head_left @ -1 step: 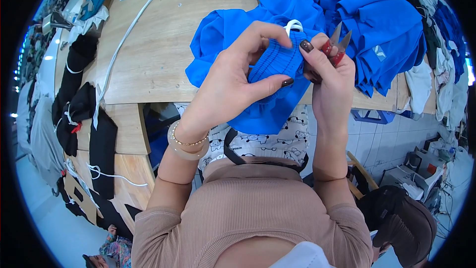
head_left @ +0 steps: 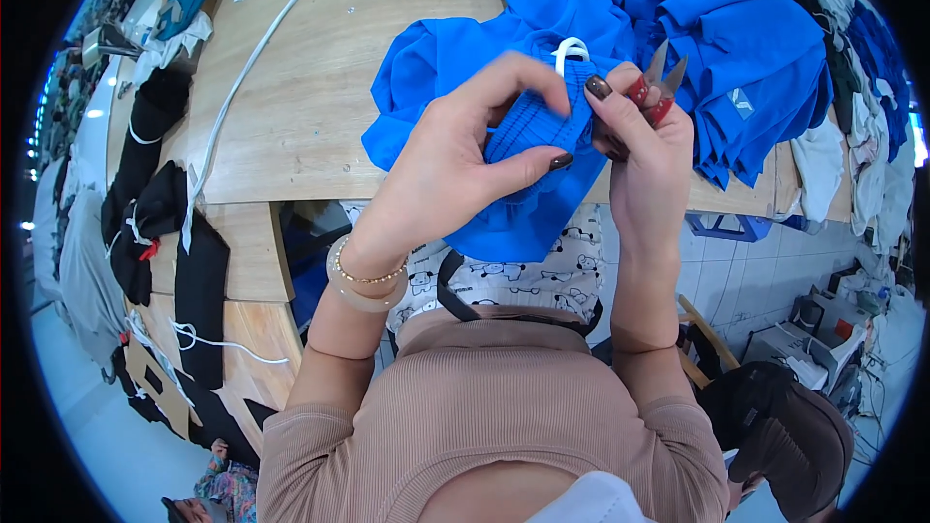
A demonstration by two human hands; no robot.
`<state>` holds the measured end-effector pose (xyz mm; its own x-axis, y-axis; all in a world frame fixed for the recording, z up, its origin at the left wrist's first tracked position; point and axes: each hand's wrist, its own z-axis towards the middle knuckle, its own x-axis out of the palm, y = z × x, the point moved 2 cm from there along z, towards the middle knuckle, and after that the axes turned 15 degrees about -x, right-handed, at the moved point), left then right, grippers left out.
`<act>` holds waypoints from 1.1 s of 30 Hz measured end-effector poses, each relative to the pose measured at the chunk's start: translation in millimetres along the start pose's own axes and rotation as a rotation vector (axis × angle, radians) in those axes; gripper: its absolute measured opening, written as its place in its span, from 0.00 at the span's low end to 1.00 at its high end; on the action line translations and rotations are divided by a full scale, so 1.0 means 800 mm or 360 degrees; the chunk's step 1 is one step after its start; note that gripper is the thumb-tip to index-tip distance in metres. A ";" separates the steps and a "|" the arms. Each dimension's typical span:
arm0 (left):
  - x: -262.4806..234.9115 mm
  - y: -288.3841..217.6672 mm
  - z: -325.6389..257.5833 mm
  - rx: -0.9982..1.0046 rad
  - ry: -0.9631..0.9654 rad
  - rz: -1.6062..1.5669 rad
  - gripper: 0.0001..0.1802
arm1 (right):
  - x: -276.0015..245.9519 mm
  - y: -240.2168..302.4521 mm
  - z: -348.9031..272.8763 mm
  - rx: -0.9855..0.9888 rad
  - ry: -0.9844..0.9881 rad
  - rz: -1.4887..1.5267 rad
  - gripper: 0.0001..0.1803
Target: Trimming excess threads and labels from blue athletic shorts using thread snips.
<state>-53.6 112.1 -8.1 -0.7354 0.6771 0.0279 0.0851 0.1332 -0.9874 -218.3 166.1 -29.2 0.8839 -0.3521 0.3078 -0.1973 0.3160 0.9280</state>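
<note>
Left hand's point(head_left: 436, 160) forefinger has dipped and blurred, baring more of the white drawcord point(head_left: 573, 47)

Black cloth strips point(head_left: 201, 300) lie at the far left, with a long white cord point(head_left: 196, 184) trailing down the wooden table point(head_left: 291, 107) to them. Next comes the left arm, a pale bangle point(head_left: 372, 304) at its wrist. That hand is closed on the blue garment point(head_left: 431, 63): its thumb lies across the front of the gathered waistband point(head_left: 542, 126), the forefinger curls over near the top, and the other fingers are mostly hidden behind the cloth. So the waistband sits just right of the left palm, between the two hands, while the rest of the garment spreads on the table behind and hangs below them. The drawcord loops up from the waistband's top. At its right edge the right hand point(head_left: 651, 150) pinches the fabric, thumb in front, and also carries small red-handled scissors point(head_left: 674, 75), blades parted and pointing away from the person. Beyond, farthest right of these, a heap of blue garments point(head_left: 746, 39) covers the table's corner
</note>
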 end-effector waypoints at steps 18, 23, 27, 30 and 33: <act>-0.005 0.011 0.009 0.0101 0.0054 0.0206 0.28 | -0.021 0.051 -0.007 -0.0233 0.0379 -0.0843 0.05; -0.003 0.011 0.011 0.0083 0.0053 0.0254 0.28 | -0.016 0.056 -0.011 -0.0276 0.0453 -0.1186 0.06; 0.001 0.009 0.013 0.0158 0.0062 0.0307 0.28 | -0.014 0.059 -0.011 -0.0300 0.0453 -0.1256 0.06; -0.001 0.009 0.010 0.0124 0.0048 0.0315 0.28 | -0.012 0.055 -0.011 -0.0318 0.0463 -0.1278 0.05; 0.004 0.012 0.012 0.0186 -0.0018 0.0264 0.25 | -0.012 0.056 -0.011 -0.0322 0.0452 -0.1254 0.05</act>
<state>-61.8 108.8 -19.1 -0.7252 0.6746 -0.1379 0.1279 -0.0649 -0.9897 -231.6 191.4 7.9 0.8091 -0.3096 -0.4995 0.5738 0.2326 0.7853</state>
